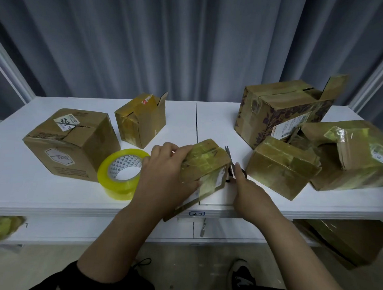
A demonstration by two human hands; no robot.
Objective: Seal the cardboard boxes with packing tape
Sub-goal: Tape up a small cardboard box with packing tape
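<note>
**Cardboard under glossy tape, scissors at the edge**

Six cardboard boxes sit on the white counter (pixel 32 193), all creased and patched with shiny yellowish tape. The small cardboard box (pixel 205 165) at the centre front lies tilted at the near edge. The left hand (pixel 165 176) grips it, fingers curled over the top and thumb pressed against the taped near face. The right hand (pixel 249 190) holds scissors (pixel 230 165) with black handles – its fingers are closed about the loops, index finger lying along them, and the thin metal blades point up beside the box's right corner.

One tape roll (pixel 122 172), a thick translucent yellow ring on a white printed core, lies flat just left of the left hand. Beyond it stand a large labelled box (pixel 71 142) and a dented cube-shaped box (pixel 141 119) with one flap raised. To the right are three more: a flower-printed box (pixel 280 111), a low tape-wrapped box (pixel 283 167), and a crumpled box (pixel 355 155) at the far right. A grey pleated curtain (pixel 168 46) hangs behind.
</note>
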